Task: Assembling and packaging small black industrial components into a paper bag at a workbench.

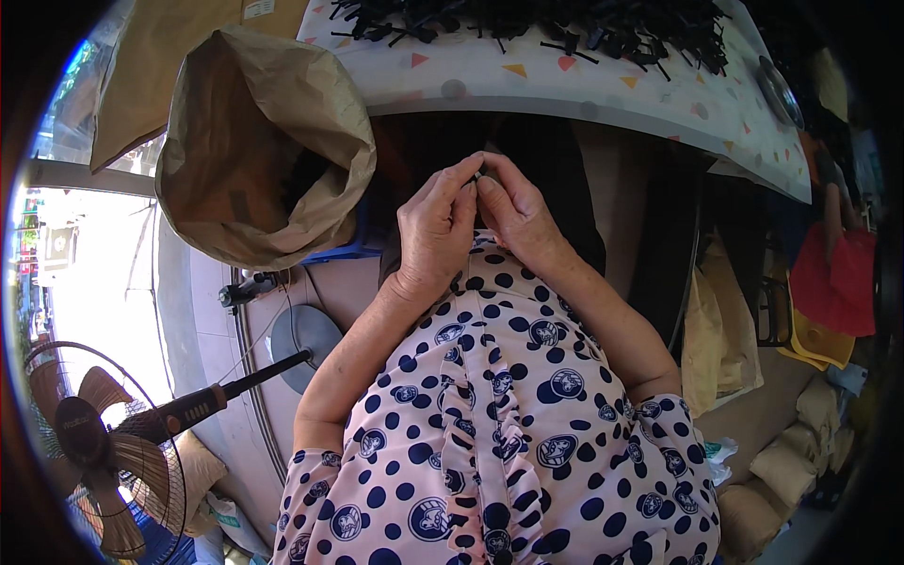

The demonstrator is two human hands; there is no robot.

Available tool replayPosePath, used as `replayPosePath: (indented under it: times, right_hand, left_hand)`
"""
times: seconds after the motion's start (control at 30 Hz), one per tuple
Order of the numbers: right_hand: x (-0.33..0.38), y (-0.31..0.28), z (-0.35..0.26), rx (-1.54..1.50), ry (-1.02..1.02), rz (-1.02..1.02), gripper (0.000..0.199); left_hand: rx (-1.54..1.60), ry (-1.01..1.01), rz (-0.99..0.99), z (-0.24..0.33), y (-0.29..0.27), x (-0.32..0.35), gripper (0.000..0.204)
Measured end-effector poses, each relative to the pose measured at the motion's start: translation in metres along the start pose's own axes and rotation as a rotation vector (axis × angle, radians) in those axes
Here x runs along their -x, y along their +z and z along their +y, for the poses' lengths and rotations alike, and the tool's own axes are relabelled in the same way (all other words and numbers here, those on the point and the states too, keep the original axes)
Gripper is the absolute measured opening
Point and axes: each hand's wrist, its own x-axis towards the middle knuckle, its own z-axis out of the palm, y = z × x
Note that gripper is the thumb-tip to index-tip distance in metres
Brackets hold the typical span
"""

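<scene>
Both hands meet just below the table edge, fingertips pressed together. The left hand and right hand share a pinching grip on a tiny dark part, mostly hidden between the fingers. A heap of black parts lies on the table above them. An open paper sack stands left of the hands, a fan lower left.

Taking the table as landmark: a heap of small parts is piled on it, a paper sack is placed to its left, and a standing fan is set left, nearer than the sack.
</scene>
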Motion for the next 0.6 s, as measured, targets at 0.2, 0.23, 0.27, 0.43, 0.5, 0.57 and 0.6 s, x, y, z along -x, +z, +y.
replayPosePath:
  times: [0.2,0.23,0.27,0.43,0.5,0.57,0.6]
  right_hand:
    - [-0.008,-0.007,0.012,-0.09,0.201,-0.063,0.028]
    - [-0.008,-0.008,0.013,-0.092,0.2,-0.062,0.028]
    - [-0.007,-0.011,0.014,-0.104,0.255,-0.065,0.029]
    - [-0.005,-0.013,0.012,-0.069,0.171,-0.093,0.031]
    - [-0.007,-0.01,0.014,0.036,0.012,-0.024,0.027]
    - [-0.008,-0.012,0.017,-0.054,-0.054,-0.024,0.023]
    - [-0.009,-0.011,0.016,-0.14,-0.114,-0.034,0.019]
  left_hand:
    - [-0.162,-0.03,-0.104,-0.011,0.0,0.003,0.031]
    - [-0.163,-0.029,-0.106,-0.013,0.001,0.003,0.031]
    - [-0.229,-0.051,-0.15,-0.014,0.002,0.004,0.03]
    - [-0.265,-0.109,-0.189,-0.02,-0.007,-0.004,0.03]
    - [0.433,-0.471,-0.092,-0.013,-0.016,-0.011,0.031]
    - [0.566,-0.497,-0.112,-0.008,-0.021,-0.014,0.031]
    - [0.733,-0.561,-0.087,-0.005,-0.022,-0.012,0.033]
